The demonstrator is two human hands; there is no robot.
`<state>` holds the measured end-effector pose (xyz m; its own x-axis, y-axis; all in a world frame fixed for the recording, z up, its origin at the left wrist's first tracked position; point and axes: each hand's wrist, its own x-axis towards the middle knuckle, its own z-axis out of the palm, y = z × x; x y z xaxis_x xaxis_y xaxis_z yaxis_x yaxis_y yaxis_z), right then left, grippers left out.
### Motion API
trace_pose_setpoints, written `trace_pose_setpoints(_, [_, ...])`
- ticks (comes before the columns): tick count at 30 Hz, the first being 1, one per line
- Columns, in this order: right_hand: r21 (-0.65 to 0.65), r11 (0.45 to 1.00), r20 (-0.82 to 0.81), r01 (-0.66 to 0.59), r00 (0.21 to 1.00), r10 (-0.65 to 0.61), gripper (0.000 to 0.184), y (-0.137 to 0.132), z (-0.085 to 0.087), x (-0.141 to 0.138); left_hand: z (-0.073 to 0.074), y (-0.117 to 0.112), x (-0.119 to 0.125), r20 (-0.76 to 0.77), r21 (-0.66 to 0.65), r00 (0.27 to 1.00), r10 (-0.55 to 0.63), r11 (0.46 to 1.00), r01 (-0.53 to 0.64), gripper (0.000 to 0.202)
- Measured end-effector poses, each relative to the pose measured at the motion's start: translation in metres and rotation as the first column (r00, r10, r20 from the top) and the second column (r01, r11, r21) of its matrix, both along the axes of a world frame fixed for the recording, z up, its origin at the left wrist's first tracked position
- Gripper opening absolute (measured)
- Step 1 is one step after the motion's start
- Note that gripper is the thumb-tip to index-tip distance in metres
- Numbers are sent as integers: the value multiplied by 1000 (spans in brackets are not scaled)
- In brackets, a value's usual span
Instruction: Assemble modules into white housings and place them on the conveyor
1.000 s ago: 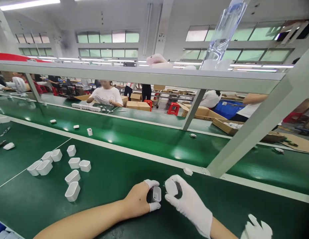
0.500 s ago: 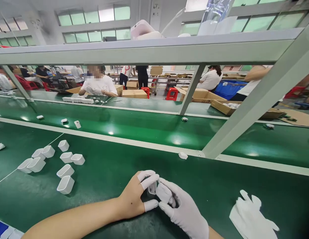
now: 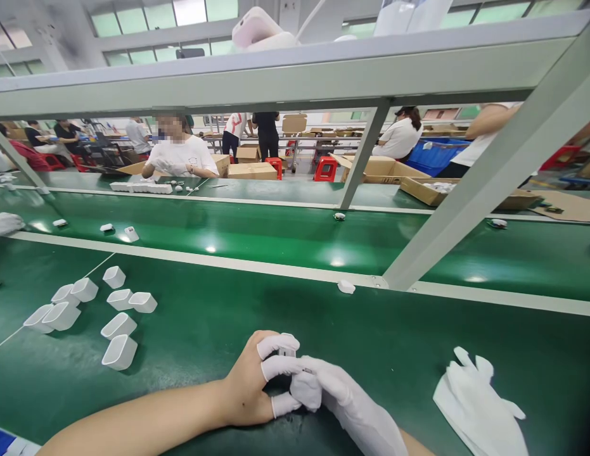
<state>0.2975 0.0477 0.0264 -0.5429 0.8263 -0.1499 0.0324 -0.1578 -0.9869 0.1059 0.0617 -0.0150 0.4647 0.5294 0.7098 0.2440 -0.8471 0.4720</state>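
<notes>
My left hand wears white finger cots on its thumb and two fingers. Those fingers are closed around a small white charger housing, which shows a dark slot and is partly covered by the fingertips. My right hand, in a white glove, meets the left fingertips. It is closed on a rounded white piece just below the housing; the left thumb touches that piece too. How the two parts sit against each other is hidden by the fingers.
Several open white shells stand on the green table at left. A white glove lies at right. One white part rests by the rail. Small parts sit on the green conveyor. A slanted post supports the shelf. A co-worker sits opposite.
My right hand has turned and come closer to the left, bringing the white piece lower and under the left fingers. The view has tilted slightly down. A white bundle has appeared at the far left.
</notes>
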Motion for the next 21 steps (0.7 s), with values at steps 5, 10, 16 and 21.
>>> trace_pose_setpoints(5, [-109, 994, -64, 6, 998, -13, 37, -4, -2, -7, -1, 1, 1, -27, 120, 998, 54, 991, -50, 42])
trace_pose_setpoints(10, [-177, 983, -218, -46, 976, 6, 30, -6, -3, -14, -3, 0, 1, -11, 106, 999, 48, 993, -46, 39])
trace_pose_setpoints(16, [-241, 970, -276, 33, 956, -101, 31, -13, -3, -19, -2, -2, 2, 12, 78, 998, 59, 995, -60, 40])
trace_pose_setpoints(21, [-270, 960, -323, 66, 934, -155, 27, -15, 0, -21, -6, -1, -1, 54, 111, 987, 151, 982, -156, 45])
